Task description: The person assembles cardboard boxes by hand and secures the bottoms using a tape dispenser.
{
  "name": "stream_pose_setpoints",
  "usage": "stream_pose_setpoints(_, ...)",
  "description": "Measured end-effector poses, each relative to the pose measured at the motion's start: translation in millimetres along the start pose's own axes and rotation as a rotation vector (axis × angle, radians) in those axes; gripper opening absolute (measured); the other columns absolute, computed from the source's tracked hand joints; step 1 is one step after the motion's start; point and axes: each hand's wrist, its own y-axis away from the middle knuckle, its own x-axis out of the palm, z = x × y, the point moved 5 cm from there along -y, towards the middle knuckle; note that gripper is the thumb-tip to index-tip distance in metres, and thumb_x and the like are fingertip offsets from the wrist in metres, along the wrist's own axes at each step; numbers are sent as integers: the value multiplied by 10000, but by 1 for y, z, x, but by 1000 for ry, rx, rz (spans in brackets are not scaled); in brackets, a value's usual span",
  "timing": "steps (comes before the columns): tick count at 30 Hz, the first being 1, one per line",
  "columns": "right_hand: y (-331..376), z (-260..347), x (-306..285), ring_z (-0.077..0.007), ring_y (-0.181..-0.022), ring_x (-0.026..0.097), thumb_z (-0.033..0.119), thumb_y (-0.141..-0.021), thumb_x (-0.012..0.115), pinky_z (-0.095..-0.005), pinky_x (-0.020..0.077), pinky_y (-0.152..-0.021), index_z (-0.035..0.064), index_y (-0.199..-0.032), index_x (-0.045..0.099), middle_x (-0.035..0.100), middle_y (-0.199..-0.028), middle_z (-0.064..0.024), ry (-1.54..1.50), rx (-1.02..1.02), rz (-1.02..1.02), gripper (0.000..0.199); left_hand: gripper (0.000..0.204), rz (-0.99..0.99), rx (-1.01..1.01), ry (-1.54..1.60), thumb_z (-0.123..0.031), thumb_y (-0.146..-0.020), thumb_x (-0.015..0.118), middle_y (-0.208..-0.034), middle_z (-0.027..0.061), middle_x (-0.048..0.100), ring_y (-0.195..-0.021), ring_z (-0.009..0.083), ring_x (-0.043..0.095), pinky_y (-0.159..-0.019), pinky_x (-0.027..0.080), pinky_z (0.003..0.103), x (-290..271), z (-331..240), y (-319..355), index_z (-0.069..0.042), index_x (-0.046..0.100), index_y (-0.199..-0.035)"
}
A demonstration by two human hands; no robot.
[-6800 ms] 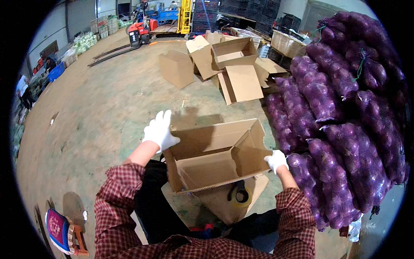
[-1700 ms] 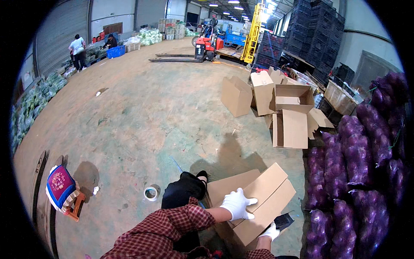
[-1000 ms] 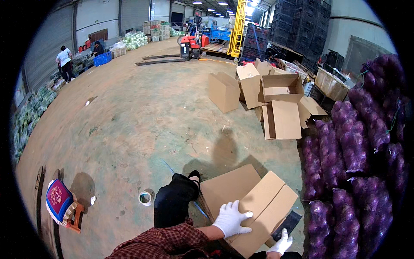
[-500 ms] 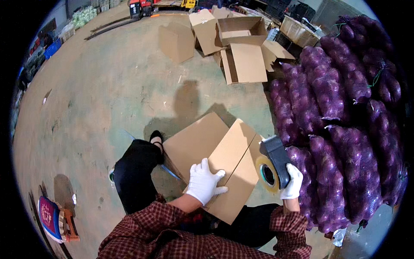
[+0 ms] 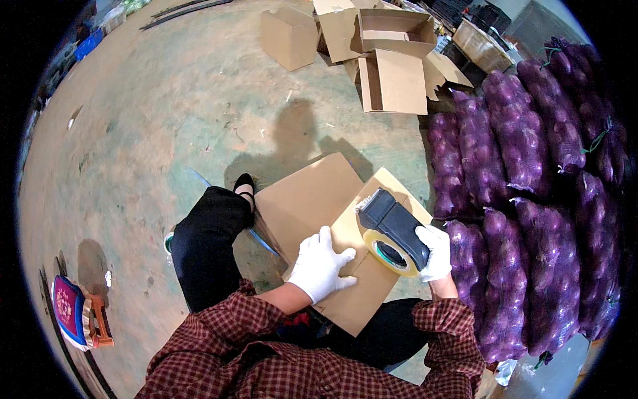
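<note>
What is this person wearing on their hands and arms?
Both the left hand and the right hand wear plain white fabric gloves that end at the wrist. The sleeves are a dark red and black checked shirt, loose-fitting; the cuffs stop short of the gloves, leaving a stretch of forearm uncovered. No watch or markings show.

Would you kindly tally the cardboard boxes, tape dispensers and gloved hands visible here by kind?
Cardboard boxes: 4, one under the hands, three beyond
Tape dispensers: 1
Gloved hands: 2, left hand, right hand
Total: 7
</note>
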Motion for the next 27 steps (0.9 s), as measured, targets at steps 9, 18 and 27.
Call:
stream_pose_setpoints(9, 0, 12, 10, -108, -576, 544, 195, -753, 583, -227, 429, -536, -75, -830, 596, 596, -701, -63, 6, -3, 93, 282, 303, -202, -291, 643, -282, -680, 639, -968, 204, 545, -900, 332, 533, -778, 440, 394, 18, 51, -19, -114, 638, -932)
stream_pose_setpoints(18, 0, 9, 4, -120, -597, 554, 163, -743, 595, -238, 447, -552, -81, -846, 587, 597, -719, -71, 32, -33, 64, 265, 210, 305, -556, 1423, -250, -859, 521, -795, 47, 594, -629, 140, 522, -542, 407, 236, 4, 37, -86, -66, 622, -854)
stream_pose_setpoints(27, 1, 3, 7, -96, -618, 541, 211, -799, 521, -217, 430, -550, -50, -850, 567, 586, -750, -58, -6, -66, 60, 269, 110, -126, -94, 849, -11, -788, 510, -652, 55, 547, -611, 129, 455, -566, 396, 295, 31, 58, -116, 15, 587, -714)
